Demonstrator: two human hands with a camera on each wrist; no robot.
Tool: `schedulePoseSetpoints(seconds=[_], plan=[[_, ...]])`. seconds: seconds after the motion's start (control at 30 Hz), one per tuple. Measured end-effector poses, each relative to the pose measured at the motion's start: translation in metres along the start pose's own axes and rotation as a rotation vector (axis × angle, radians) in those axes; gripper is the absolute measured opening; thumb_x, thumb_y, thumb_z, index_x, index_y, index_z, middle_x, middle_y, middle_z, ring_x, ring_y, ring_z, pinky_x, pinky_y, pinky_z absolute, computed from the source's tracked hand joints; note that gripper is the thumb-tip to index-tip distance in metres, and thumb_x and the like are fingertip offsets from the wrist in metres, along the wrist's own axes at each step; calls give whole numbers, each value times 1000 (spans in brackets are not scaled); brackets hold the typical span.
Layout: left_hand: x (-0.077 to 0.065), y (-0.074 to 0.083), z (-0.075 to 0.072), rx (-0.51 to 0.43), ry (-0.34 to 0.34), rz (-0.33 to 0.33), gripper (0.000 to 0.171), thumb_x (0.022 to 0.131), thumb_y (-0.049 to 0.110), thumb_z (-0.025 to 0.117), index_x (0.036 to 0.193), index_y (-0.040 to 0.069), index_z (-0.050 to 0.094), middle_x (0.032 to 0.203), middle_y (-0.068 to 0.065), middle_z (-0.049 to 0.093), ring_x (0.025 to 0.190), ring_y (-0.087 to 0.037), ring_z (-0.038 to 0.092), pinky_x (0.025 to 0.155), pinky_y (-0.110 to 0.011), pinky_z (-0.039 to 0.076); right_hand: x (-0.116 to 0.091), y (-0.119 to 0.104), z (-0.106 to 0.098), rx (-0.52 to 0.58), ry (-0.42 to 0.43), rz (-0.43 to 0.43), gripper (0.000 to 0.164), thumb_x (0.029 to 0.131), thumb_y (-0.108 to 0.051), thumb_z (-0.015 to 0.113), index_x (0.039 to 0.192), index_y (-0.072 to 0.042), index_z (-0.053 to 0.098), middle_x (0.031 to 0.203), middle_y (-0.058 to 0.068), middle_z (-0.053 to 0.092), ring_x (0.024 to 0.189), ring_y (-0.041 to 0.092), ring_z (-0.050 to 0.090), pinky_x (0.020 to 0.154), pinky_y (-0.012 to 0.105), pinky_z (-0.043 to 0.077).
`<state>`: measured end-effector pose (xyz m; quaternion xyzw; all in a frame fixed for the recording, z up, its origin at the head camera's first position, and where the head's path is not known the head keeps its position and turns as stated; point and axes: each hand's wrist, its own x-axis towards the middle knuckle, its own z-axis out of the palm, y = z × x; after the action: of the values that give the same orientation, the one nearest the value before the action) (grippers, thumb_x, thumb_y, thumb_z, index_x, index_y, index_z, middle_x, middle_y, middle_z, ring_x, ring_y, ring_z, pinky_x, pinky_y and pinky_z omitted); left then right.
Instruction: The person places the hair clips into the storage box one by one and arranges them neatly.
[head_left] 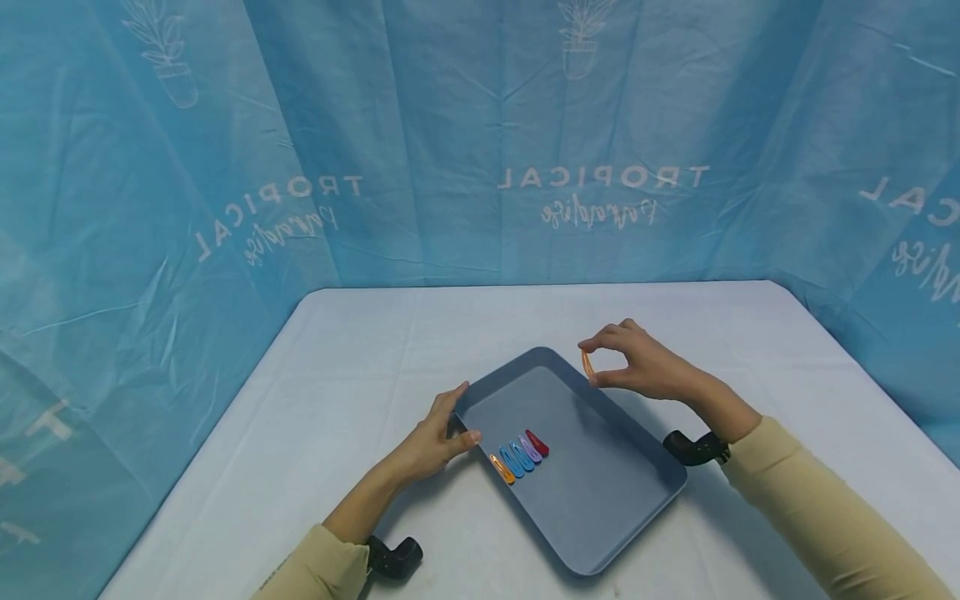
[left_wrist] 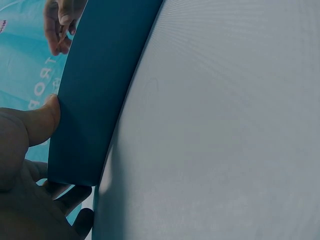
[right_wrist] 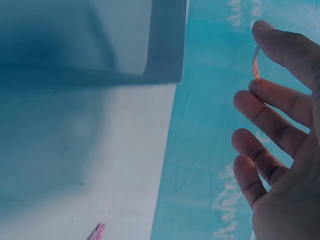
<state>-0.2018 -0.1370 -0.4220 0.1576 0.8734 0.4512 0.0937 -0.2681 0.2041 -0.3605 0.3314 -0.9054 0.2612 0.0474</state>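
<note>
My right hand (head_left: 643, 363) pinches an orange snap hair clip (head_left: 587, 364) by its ends between thumb and index finger, above the far right edge of the grey-blue tray (head_left: 600, 500). In the right wrist view the other fingers are spread below that clip. My left hand (head_left: 435, 442) holds the tray's left corner, thumb at the rim and fingers around the outside. Near that side, a slanting row of clips lies in the tray: a yellow-orange clip (head_left: 502, 469), two blue clips (head_left: 517, 457), a lavender clip (head_left: 529, 448) and a red clip (head_left: 537, 442).
A white-covered table (head_left: 375, 350) lies under the tray. A pink clip-like piece (right_wrist: 97, 231) shows on it at the bottom of the right wrist view. Blue printed curtains (head_left: 450, 142) hang behind and beside the table. Both wrists carry black camera mounts (head_left: 395, 558).
</note>
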Motion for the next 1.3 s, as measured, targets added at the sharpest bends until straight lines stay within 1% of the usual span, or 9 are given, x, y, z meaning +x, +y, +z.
schedulePoseSetpoints(seconds=[0.2,0.4,0.53,0.83,1.0,1.3], plan=[[0,0,0,1,-2,5,78,92,28,62,153,15,15,154,-17,20,142,-44,18,107,-65,24,3,-8,6,28,-33,-41,49,80,-24,76,125,-14,61,122,3,62,108,19,45,85,41,44],[1,-1,0,2,-1,8,78,92,27,62,153,14,15,154,-17,20,142,-45,19,106,-66,25,5,-16,15,39,-72,-45,49,80,-22,76,126,-16,61,122,1,62,107,20,45,85,42,45],[2,-2,1,2,5,5,78,91,27,62,153,14,16,153,-18,21,141,-45,19,106,-65,25,7,-21,21,31,-110,-50,47,81,-23,75,126,-16,61,122,1,62,107,22,46,84,40,44],[2,-3,1,6,8,3,77,91,27,62,152,13,17,153,-18,23,141,-45,20,106,-65,25,8,-28,34,55,-184,-71,48,82,-24,74,126,-12,61,124,3,60,107,18,45,86,46,47],[1,-2,1,-1,5,7,77,91,27,62,152,14,16,153,-17,22,141,-45,19,107,-65,24,7,-29,42,50,-235,-75,48,83,-26,73,126,-12,60,126,2,59,111,19,45,88,43,48],[1,-1,0,-10,4,2,78,91,26,62,152,14,16,153,-17,22,142,-44,19,107,-65,24,8,-30,54,26,-322,-106,45,84,-30,71,125,-13,62,122,-1,60,112,17,48,92,38,48]])
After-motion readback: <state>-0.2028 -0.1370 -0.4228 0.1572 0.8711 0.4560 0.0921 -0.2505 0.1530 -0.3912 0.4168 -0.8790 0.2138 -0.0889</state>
